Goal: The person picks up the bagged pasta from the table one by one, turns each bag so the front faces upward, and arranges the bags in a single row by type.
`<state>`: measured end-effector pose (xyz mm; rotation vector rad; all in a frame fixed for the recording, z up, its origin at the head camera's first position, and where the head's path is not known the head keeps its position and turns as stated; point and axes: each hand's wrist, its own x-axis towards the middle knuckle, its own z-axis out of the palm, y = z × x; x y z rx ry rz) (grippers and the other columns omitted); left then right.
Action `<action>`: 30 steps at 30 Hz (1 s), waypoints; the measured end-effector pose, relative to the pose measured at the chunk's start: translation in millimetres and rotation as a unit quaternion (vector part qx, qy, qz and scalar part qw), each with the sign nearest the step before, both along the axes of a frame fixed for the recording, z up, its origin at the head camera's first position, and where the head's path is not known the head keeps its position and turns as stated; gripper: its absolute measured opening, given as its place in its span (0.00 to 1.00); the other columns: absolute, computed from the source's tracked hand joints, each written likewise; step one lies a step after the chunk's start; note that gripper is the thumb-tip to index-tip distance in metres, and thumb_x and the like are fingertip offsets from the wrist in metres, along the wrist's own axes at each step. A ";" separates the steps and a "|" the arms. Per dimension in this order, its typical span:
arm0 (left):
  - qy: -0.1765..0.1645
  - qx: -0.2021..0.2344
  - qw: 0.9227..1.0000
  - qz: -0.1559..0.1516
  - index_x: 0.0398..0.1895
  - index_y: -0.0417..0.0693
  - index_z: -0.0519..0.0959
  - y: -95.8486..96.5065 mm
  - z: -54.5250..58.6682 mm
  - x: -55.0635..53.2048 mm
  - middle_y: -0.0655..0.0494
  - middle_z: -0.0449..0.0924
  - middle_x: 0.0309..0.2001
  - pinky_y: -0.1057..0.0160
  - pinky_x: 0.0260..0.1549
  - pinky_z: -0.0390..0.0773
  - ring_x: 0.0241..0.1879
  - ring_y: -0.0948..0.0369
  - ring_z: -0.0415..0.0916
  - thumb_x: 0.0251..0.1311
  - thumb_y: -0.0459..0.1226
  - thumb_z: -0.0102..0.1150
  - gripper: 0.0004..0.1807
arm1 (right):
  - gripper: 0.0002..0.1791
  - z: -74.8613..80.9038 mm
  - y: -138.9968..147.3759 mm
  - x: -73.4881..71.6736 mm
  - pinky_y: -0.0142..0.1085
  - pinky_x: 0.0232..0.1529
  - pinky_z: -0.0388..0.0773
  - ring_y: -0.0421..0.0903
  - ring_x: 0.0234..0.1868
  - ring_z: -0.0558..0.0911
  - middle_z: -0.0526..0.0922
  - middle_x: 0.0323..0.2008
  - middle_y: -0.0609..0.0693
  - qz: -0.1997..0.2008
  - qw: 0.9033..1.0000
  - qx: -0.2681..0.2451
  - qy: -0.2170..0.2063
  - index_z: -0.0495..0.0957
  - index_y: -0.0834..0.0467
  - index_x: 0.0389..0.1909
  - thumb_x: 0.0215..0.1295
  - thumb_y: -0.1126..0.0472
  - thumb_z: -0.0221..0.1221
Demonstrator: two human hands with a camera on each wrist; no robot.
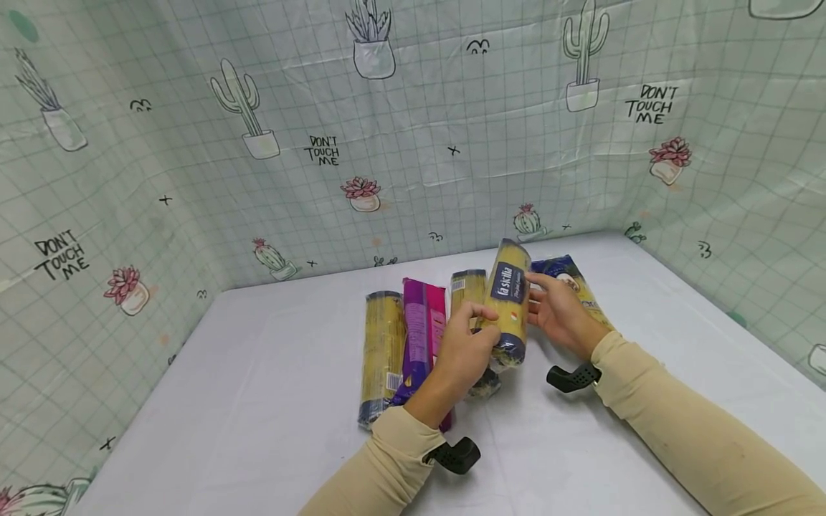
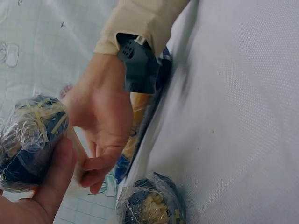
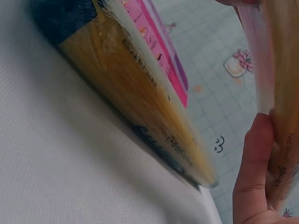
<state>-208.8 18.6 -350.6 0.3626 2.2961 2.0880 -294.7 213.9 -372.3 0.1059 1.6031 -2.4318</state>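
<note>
A yellow pasta packet with dark blue ends and a dark label is tilted up between both hands, above the other packets. My left hand grips its lower left side; in the left wrist view the left thumb lies along the packet's clear-wrapped end. Higher up on the right edge, my right hand holds it, and the right wrist view shows the thumb against the wrapper. Beneath and left of it, a second yellow packet lies on the table, partly hidden by the left hand.
On the white table, a yellow pasta packet lies farthest left, beside a purple and pink packet. A blue and yellow packet lies behind the right hand. A patterned curtain encloses the table's back and sides.
</note>
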 end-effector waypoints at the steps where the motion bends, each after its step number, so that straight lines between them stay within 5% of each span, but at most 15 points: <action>1: -0.001 0.000 1.000 -0.002 0.44 0.47 0.75 0.1 0.1 0.5 0.48 0.74 0.49 0.57 0.39 0.82 0.44 0.54 0.78 0.59 0.31 0.54 0.10 | 0.40 -0.5 0.0 0.1 0.33 0.44 0.80 0.42 0.43 0.81 0.72 0.51 0.54 -0.002 1.000 0.006 0.002 0.38 0.56 0.79 0.78 0.50 0.49; 9: -0.001 0.004 1.000 -0.002 0.44 0.48 0.75 0.4 1.1 2.8 0.52 0.72 0.52 0.56 0.42 0.80 0.47 0.54 0.76 0.58 0.32 0.52 0.11 | 0.35 -3.5 1.1 0.3 0.34 0.43 0.81 0.42 0.44 0.81 0.76 0.49 0.51 -0.007 0.999 0.023 0.032 0.50 0.59 0.75 0.76 0.51 0.54; 21: -0.027 0.007 1.000 -0.014 0.57 0.53 0.70 2.6 -0.9 3.0 0.52 0.67 0.56 0.51 0.49 0.79 0.50 0.53 0.74 0.59 0.32 0.53 0.21 | 0.40 -1.4 9.4 3.3 0.34 0.46 0.80 0.42 0.46 0.81 0.75 0.52 0.49 0.008 0.999 0.019 0.041 0.39 0.56 0.80 0.78 0.54 0.50; 30: -0.016 -0.013 0.998 -0.054 0.62 0.51 0.70 -0.2 -2.2 0.8 0.53 0.65 0.61 0.54 0.47 0.80 0.50 0.54 0.75 0.61 0.32 0.52 0.24 | 0.40 11.1 11.1 5.4 0.36 0.46 0.80 0.42 0.47 0.81 0.72 0.55 0.50 -0.003 0.994 0.057 0.095 0.38 0.60 0.80 0.76 0.61 0.50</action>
